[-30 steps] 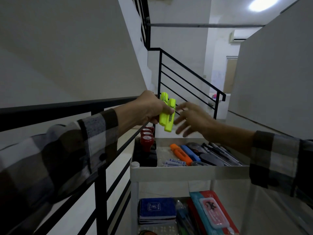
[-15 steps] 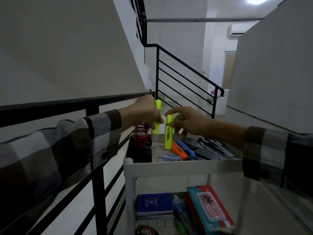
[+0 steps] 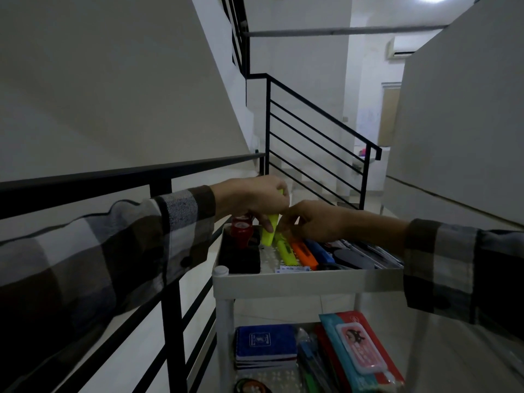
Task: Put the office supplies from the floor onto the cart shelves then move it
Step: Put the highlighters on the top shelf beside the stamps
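Note:
A white cart stands in front of me, its top shelf (image 3: 306,282) holding supplies. My left hand (image 3: 249,199) grips a yellow highlighter (image 3: 268,232) that points down, tilted, just above the shelf. A second yellow highlighter (image 3: 287,252) lies on the shelf beside an orange highlighter (image 3: 304,255) and a blue one (image 3: 321,253). My right hand (image 3: 317,222) pinches its far end with curled fingers. Both hands nearly touch above the shelf's left half.
A red stamp (image 3: 241,231) and a black block (image 3: 241,260) fill the shelf's left side, dark tools (image 3: 360,256) the right. The lower shelf holds a blue notebook (image 3: 265,340) and a red-teal pouch (image 3: 357,347). A black railing (image 3: 85,180) runs close on the left; a wall stands on the right.
My right hand took one yellow highlighter from my left hand and lowered it flat onto the top shelf. My left hand came down with the other highlighter.

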`<state>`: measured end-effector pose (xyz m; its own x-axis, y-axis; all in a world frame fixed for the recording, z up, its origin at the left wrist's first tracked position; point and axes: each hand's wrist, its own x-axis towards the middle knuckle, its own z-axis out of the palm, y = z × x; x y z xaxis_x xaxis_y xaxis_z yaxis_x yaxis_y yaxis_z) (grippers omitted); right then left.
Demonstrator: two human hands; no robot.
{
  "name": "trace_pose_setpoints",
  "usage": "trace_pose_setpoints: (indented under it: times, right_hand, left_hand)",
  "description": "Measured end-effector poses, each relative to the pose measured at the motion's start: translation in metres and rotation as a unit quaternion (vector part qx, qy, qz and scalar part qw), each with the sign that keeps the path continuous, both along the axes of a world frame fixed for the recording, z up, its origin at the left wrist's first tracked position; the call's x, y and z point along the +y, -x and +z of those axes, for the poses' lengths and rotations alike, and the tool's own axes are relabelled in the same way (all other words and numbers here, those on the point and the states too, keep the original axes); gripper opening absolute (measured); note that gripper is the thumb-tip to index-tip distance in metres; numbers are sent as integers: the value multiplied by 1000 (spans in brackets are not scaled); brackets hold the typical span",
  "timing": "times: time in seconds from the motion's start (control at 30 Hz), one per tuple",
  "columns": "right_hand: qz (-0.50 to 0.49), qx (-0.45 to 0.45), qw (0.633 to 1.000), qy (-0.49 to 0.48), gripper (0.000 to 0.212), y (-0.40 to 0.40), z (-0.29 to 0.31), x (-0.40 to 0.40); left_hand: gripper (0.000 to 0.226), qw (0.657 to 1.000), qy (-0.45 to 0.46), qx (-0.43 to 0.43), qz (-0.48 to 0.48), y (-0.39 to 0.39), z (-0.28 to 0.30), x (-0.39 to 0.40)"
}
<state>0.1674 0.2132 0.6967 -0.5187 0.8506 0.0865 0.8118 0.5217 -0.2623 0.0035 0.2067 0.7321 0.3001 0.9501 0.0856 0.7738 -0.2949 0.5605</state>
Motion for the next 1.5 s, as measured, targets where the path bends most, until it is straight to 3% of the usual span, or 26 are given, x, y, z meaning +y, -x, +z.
trace_pose_setpoints:
  times: [0.07, 0.17, 0.23, 0.3, 0.43, 0.5, 0.73, 0.9, 1.13, 1.37, 1.5]
  right_hand:
    - [-1, 6, 1000, -10, 28, 0, -4, 1]
    - [14, 6, 1000, -12, 27, 1, -10, 0]
    - [22, -4, 999, -24, 19, 0, -10, 0]
    - [19, -18, 999, -34, 16, -1, -7, -2]
    - [5, -39, 999, -34, 33, -3, -2, -6]
    - [5, -30, 999, -39, 29, -3, -3, -8]
    - [-4, -41, 994, -97, 32, 6, -15, -12]
    - [-15, -55, 994, -96, 39, 8, -14, -9]
    - [-15, -51, 993, -101, 42, 7, -16, -9]
    - [-9, -53, 993, -104, 43, 4, -17, -10]
    - [-2, -54, 993, -100, 37, 3, -15, -13]
  left_hand:
    - [18, 1000, 2, 6, -2, -1, -4, 2]
    - [44, 999, -31, 32, 2, 1, -9, 4]
    - [48, 996, -61, 58, 9, 2, -9, 2]
    - [45, 995, -74, 63, 10, 1, -8, -1]
    - [34, 995, -87, 43, 27, -1, -8, -5]
    - [27, 995, -74, 62, 32, -3, -8, -5]
    - [43, 993, -40, 95, 51, -3, -6, 4]
    - [27, 996, -39, 69, 37, -3, -8, 6]
    - [14, 965, -177, 195, 8, 1, -15, 10]
    - [8, 945, -191, 264, -26, 8, -9, 8]
    - [14, 949, -114, 282, -78, 8, 0, 4]
